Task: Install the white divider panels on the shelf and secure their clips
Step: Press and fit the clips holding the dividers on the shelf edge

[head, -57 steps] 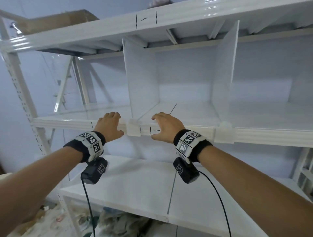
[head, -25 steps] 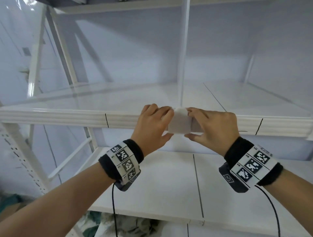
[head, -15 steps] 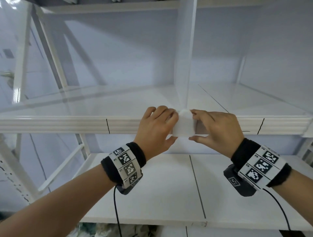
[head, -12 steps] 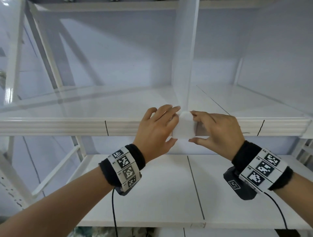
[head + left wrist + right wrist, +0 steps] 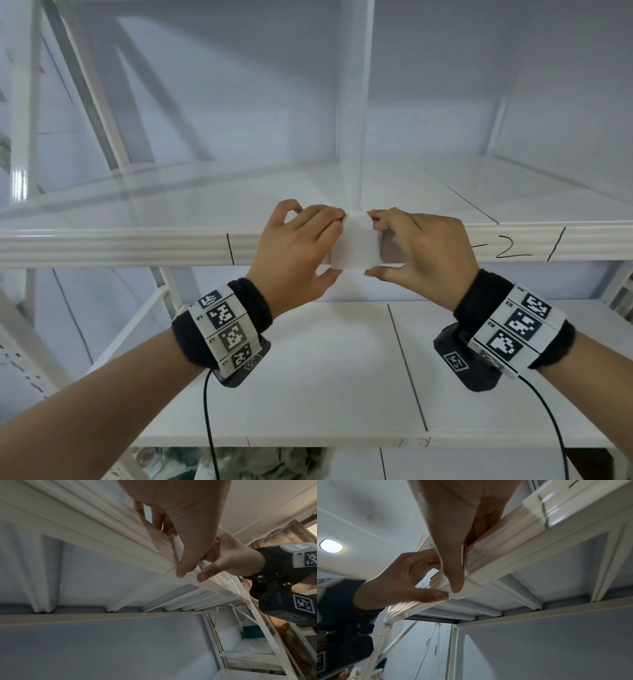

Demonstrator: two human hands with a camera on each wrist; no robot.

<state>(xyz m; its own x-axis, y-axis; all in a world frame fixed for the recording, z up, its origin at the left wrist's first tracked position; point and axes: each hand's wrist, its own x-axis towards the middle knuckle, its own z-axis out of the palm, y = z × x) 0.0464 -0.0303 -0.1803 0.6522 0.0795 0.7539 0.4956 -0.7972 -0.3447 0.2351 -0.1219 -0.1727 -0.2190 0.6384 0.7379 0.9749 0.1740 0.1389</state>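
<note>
A white divider panel (image 5: 352, 102) stands upright on the middle shelf (image 5: 137, 212), seen edge-on. At its foot a white clip (image 5: 356, 245) wraps the shelf's ribbed front rail (image 5: 113, 245). My left hand (image 5: 301, 250) pinches the clip's left side, fingers on top and thumb under the rail. My right hand (image 5: 421, 250) pinches its right side the same way. In the left wrist view my left thumb (image 5: 187, 563) presses the clip's underside (image 5: 188, 578). In the right wrist view both thumbs meet on the clip (image 5: 467, 589).
Black pen marks and a "2" (image 5: 507, 246) are drawn on the rail to the right. A second divider panel (image 5: 561, 85) stands further right. A lower shelf (image 5: 342, 370) lies under my wrists. Slanted braces (image 5: 102, 102) cross the left bay.
Both hands moved in from beside the clip onto it and now pinch it from both sides. My left fingers have curled over the clip's top. My head moved closer.
</note>
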